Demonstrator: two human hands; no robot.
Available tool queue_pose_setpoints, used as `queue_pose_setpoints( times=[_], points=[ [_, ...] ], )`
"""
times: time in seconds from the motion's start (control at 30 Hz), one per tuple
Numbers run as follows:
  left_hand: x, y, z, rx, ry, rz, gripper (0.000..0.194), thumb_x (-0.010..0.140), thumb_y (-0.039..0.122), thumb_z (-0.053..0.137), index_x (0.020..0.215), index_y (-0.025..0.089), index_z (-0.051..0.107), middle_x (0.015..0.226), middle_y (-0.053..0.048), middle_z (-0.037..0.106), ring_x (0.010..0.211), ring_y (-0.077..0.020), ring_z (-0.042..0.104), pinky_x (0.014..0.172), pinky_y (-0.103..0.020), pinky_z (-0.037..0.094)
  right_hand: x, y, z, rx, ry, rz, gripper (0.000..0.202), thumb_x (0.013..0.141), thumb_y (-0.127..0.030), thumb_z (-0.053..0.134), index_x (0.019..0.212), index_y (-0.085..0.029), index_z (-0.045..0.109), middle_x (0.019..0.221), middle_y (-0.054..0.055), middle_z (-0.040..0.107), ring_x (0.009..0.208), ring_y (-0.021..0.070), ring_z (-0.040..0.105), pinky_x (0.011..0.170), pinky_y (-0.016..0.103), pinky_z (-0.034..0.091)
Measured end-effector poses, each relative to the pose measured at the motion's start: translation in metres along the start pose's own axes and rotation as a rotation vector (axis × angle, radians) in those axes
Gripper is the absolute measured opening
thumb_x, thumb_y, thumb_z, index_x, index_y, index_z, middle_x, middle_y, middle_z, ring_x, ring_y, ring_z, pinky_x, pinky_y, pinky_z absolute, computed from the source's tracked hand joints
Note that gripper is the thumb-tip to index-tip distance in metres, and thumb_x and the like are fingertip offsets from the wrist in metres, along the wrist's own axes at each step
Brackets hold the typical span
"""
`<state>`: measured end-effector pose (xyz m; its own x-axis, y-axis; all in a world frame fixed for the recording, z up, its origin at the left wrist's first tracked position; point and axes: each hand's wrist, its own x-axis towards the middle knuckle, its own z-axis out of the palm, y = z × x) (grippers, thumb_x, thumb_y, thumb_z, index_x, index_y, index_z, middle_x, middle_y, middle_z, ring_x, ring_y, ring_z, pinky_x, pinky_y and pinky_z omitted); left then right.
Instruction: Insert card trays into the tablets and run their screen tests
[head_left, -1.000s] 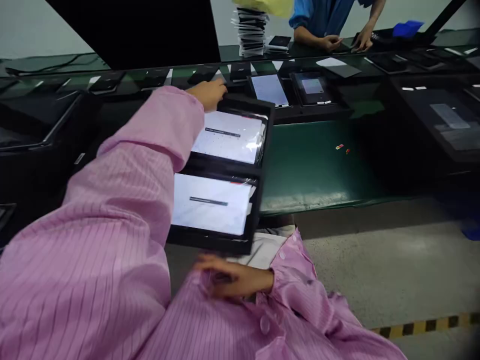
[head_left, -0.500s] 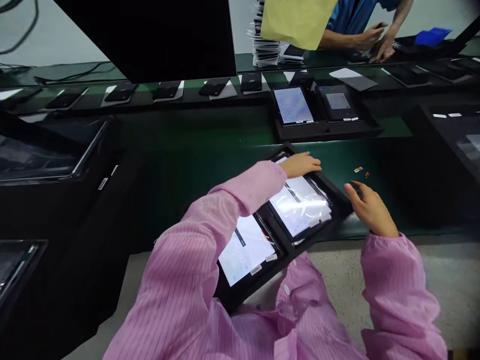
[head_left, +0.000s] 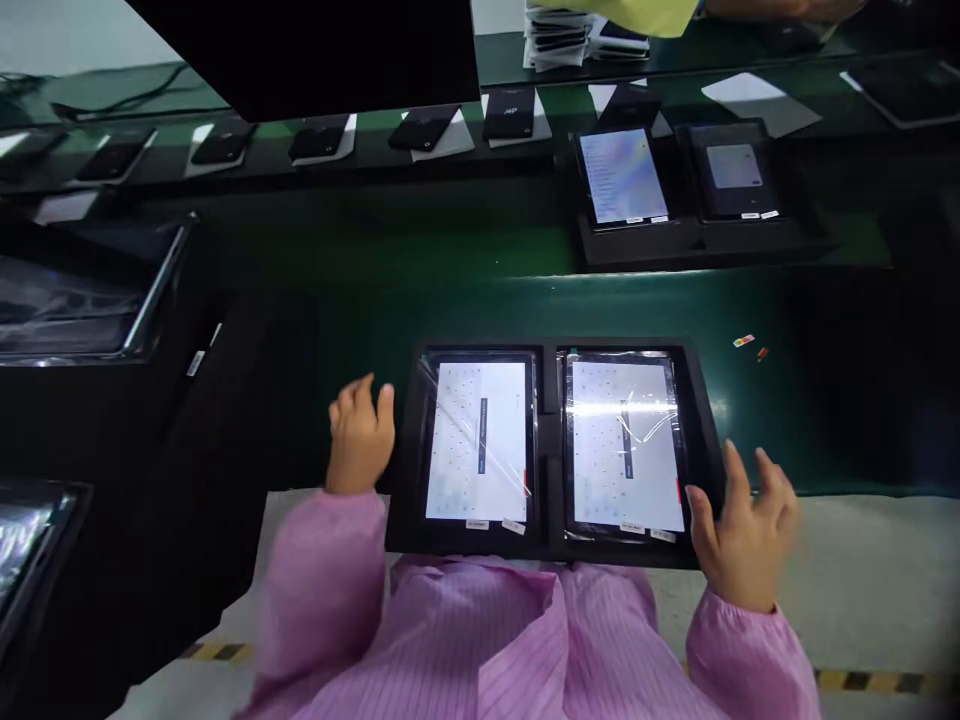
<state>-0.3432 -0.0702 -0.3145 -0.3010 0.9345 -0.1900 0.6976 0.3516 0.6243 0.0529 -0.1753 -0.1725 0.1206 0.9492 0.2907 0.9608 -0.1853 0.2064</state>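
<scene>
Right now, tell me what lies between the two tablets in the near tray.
The head view shows a black divider between left tablet and right tablet.

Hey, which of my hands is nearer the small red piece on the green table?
Your right. The right hand is just this side of the red piece; the left hand is beyond the black tray.

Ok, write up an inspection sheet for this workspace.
Surface: glossy green benchtop, front edge exposed
Job's things: black two-compartment tray holding two film-covered tablets with lit white screens
Clutter: two small bright-coloured scraps, right of tray
Hands: left hand open beside tray; right hand open at its right edge, contact unclear
Cables: thin dark cable, far left
Surroundings: black devices on white sheets, behind
</scene>
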Motion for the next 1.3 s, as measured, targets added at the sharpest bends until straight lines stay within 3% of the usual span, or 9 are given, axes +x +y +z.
queue_pose_setpoints(
  times=[0.07,0.17,0.27,0.37,0.5,0.67,0.8,0.97,1.3],
  points=[
    [-0.037,-0.006,0.011,-0.038,0.110,0.076,0.047,0.098,0.039,0.033,0.134,0.016,0.053,0.139,-0.021,0.049,0.132,-0.0362,0.043,0.108,-0.063,0.032,0.014,-0.012,0.009,-0.046,-0.001,-0.138,0.058,0.095,-0.053,0.039,0.143,-0.021,0.046,0.156,0.018,0.027,0.143,0.0420,0.024,0.108,0.069,0.024],
    [-0.072,0.032,0.028,0.007,0.126,0.451,0.042,0.098,0.039,0.039,0.133,0.024,0.056,0.147,-0.017,0.043,0.137,-0.0380,0.035,0.111,-0.071,0.013,0.026,-0.026,0.020,-0.012,-0.032,-0.300,0.054,0.095,-0.045,0.045,0.144,-0.022,0.044,0.159,0.016,0.022,0.146,0.0394,0.019,0.110,0.070,0.019],
    [-0.075,0.074,0.037,0.100,0.004,0.741,0.047,0.095,0.049,0.044,0.136,0.028,0.055,0.151,-0.013,0.042,0.139,-0.0373,0.036,0.114,-0.069,0.006,0.025,-0.037,0.020,0.137,-0.124,-0.552,0.047,0.095,-0.045,0.045,0.140,-0.030,0.049,0.159,0.008,0.026,0.147,0.0333,0.021,0.114,0.067,0.017],
    [-0.067,0.081,0.043,0.166,-0.097,0.863,0.055,0.092,0.057,0.045,0.138,0.027,0.054,0.152,-0.011,0.041,0.139,-0.0351,0.038,0.117,-0.065,0.011,0.024,-0.038,0.013,0.278,-0.133,-0.645,0.047,0.098,-0.050,0.032,0.142,-0.036,0.046,0.158,0.002,0.029,0.146,0.0311,0.025,0.115,0.065,0.015],
    [-0.062,0.047,0.038,0.203,-0.138,0.859,0.055,0.089,0.064,0.045,0.133,0.034,0.057,0.150,-0.007,0.044,0.135,-0.0362,0.044,0.117,-0.067,0.005,0.032,-0.018,0.007,0.301,0.010,-0.383,0.050,0.100,-0.047,0.018,0.144,-0.045,0.039,0.158,-0.004,0.028,0.145,0.0332,0.028,0.115,0.064,0.016],
    [-0.048,0.013,0.020,0.178,0.081,0.741,0.042,0.089,0.054,0.051,0.129,0.045,0.057,0.145,-0.001,0.052,0.136,-0.0372,0.043,0.116,-0.064,-0.011,0.046,0.008,0.012,0.216,0.154,-0.304,0.048,0.099,-0.047,0.023,0.140,-0.045,0.047,0.152,-0.004,0.041,0.138,0.0357,0.039,0.114,0.063,0.022],
    [-0.022,0.035,0.026,0.237,0.195,0.792,0.041,0.092,0.050,0.046,0.131,0.040,0.056,0.145,-0.003,0.052,0.138,-0.0333,0.039,0.116,-0.064,-0.008,0.063,0.006,0.019,0.189,0.186,-0.350,0.047,0.099,-0.044,0.025,0.139,-0.041,0.050,0.151,-0.003,0.043,0.138,0.0346,0.040,0.113,0.065,0.024],
    [0.007,0.071,0.048,0.211,0.141,0.884,0.041,0.093,0.054,0.044,0.121,0.032,0.064,0.148,-0.008,0.048,0.138,-0.0333,0.039,0.115,-0.064,-0.007,0.087,-0.007,0.028,0.128,-0.027,-0.425,0.045,0.097,-0.043,0.035,0.137,-0.034,0.053,0.156,0.002,0.034,0.142,0.0359,0.032,0.115,0.064,0.019],
    [0.017,0.065,0.072,0.154,0.019,0.841,0.045,0.091,0.057,0.047,0.126,0.033,0.061,0.151,-0.010,0.043,0.141,-0.0364,0.034,0.113,-0.066,-0.009,0.112,-0.004,0.052,0.046,-0.159,-0.423,0.045,0.097,-0.046,0.037,0.135,-0.030,0.055,0.157,0.006,0.031,0.145,0.0334,0.027,0.118,0.057,0.012]
  ],
)
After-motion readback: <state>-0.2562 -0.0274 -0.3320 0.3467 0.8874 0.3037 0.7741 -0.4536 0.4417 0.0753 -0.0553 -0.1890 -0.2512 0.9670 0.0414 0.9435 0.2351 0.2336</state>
